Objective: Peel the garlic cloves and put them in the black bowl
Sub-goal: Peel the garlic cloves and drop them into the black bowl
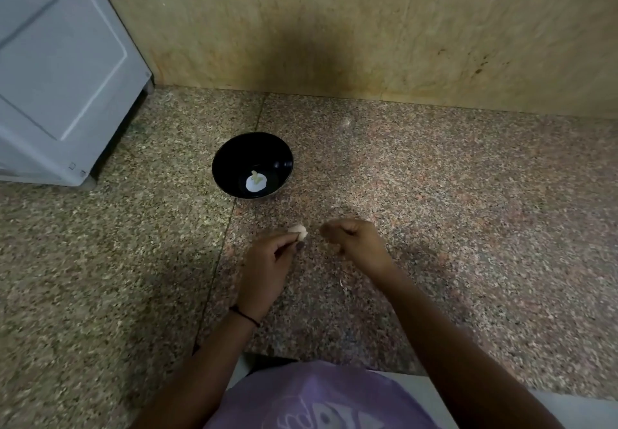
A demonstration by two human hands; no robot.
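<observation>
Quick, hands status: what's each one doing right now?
Left hand: pinching a garlic clove.
Right hand: fingers curled; blurred, cannot tell whether it holds anything.

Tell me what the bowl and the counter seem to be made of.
Bowl: glossy black, probably glazed ceramic or melamine, I can't tell which. Its smooth inner wall carries faint highlights near the rim.
Counter: polished stone, likely granite. It shows speckled pink, grey and tan grains, a straight seam between slabs and a faint glare.
</observation>
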